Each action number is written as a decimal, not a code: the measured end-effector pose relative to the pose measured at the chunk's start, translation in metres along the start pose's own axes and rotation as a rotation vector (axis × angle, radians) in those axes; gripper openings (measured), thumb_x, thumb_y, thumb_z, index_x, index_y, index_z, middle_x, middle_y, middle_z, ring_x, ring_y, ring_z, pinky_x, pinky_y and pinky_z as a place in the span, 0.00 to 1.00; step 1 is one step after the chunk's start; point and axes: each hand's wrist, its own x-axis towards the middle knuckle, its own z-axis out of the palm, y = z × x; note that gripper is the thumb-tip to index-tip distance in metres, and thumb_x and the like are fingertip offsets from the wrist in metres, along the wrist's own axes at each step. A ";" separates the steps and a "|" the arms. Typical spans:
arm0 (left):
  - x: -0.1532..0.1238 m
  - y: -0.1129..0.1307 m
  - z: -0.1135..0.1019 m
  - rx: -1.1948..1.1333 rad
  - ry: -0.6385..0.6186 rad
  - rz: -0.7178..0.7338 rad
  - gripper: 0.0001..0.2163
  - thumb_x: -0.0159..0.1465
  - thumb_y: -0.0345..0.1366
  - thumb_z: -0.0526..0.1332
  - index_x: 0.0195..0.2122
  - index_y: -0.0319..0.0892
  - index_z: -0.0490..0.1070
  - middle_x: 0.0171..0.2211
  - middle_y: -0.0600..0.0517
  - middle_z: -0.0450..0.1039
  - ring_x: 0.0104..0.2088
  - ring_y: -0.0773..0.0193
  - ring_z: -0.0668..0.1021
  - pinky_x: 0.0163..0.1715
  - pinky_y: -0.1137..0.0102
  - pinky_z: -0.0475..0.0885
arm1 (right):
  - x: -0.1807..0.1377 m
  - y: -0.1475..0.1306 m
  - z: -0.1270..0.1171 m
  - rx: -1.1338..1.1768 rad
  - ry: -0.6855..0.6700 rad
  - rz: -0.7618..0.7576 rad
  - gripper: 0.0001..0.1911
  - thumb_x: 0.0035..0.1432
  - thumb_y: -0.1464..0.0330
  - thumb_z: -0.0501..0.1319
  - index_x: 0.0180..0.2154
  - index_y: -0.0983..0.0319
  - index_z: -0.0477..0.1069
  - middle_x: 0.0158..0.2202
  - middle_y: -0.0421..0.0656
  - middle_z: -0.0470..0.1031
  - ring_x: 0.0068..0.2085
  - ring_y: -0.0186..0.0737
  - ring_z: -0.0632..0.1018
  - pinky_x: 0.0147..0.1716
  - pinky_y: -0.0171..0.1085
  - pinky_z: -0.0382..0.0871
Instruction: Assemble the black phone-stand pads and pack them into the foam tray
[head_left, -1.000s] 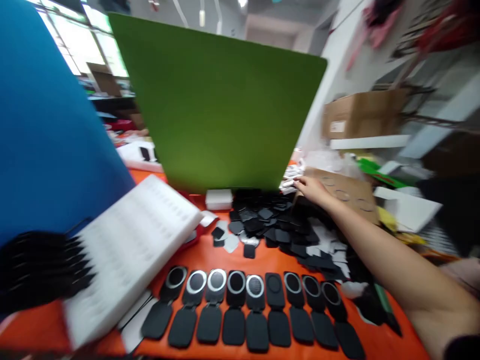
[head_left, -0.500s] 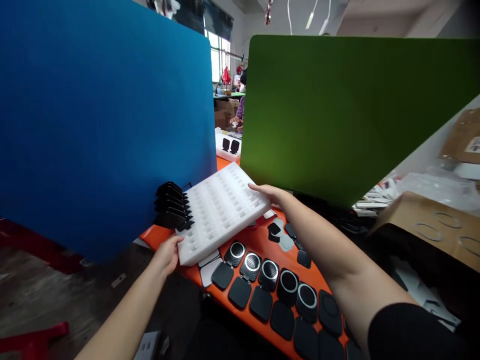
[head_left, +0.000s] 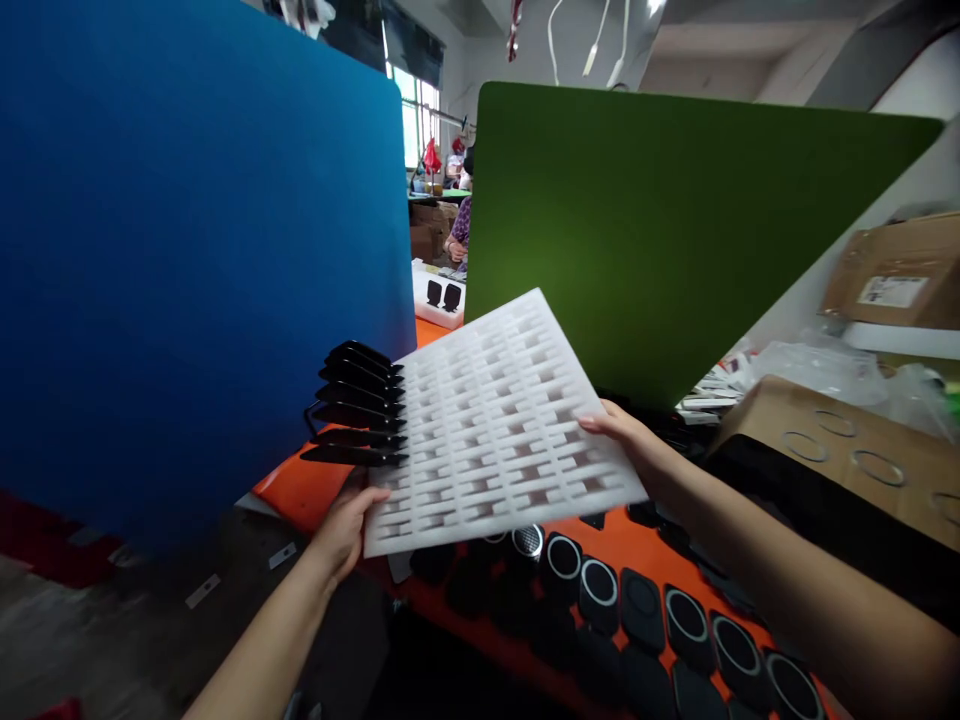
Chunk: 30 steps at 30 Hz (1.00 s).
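Note:
Between both hands I hold a white foam tray (head_left: 480, 515) with rows of slots, tilted up above the orange table. My left hand (head_left: 346, 530) is closed on its near left corner, thumb on the top face. My right hand (head_left: 630, 435) grips the right edge, fingers partly hidden beneath. Several thin black plates (head_left: 356, 415) stand in the slots along the tray's left edge. Below the tray, black folding pads with pale rings (head_left: 600, 580) lie in a row; the tray covers some of them.
A blue panel (head_left: 202, 250) stands at left and a green panel (head_left: 637, 230) at right. Beyond the gap sits a white foam block (head_left: 429, 312) with two black pieces; a person's hand (head_left: 456, 250) is behind it. Cardboard boxes (head_left: 840, 440) stand at right above the orange table (head_left: 626, 540).
The tray has risen off the table and tipped, its slotted face turning toward me. Both hands moved with it, and the black plates swung along. My view has turned slightly right.

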 end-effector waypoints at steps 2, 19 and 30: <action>-0.004 0.001 0.014 0.049 -0.093 0.010 0.15 0.47 0.28 0.61 0.38 0.35 0.70 0.35 0.44 0.75 0.36 0.52 0.77 0.33 0.61 0.73 | -0.040 0.004 -0.013 0.023 0.155 -0.035 0.23 0.45 0.64 0.62 0.45 0.61 0.64 0.45 0.47 0.71 0.43 0.50 0.74 0.37 0.44 0.71; -0.058 0.030 0.124 1.219 -0.201 1.240 0.23 0.62 0.48 0.46 0.58 0.51 0.53 0.63 0.54 0.38 0.61 0.53 0.45 0.57 0.51 0.42 | -0.215 0.051 -0.082 0.313 0.665 -0.067 0.31 0.39 0.65 0.64 0.49 0.58 0.60 0.44 0.48 0.71 0.41 0.54 0.74 0.35 0.44 0.70; -0.040 0.057 0.181 1.094 -0.380 1.013 0.30 0.60 0.52 0.48 0.61 0.47 0.44 0.62 0.48 0.44 0.60 0.53 0.50 0.56 0.53 0.49 | -0.253 0.055 -0.101 0.251 0.911 -0.087 0.33 0.32 0.65 0.64 0.47 0.54 0.63 0.40 0.44 0.75 0.40 0.54 0.75 0.32 0.41 0.71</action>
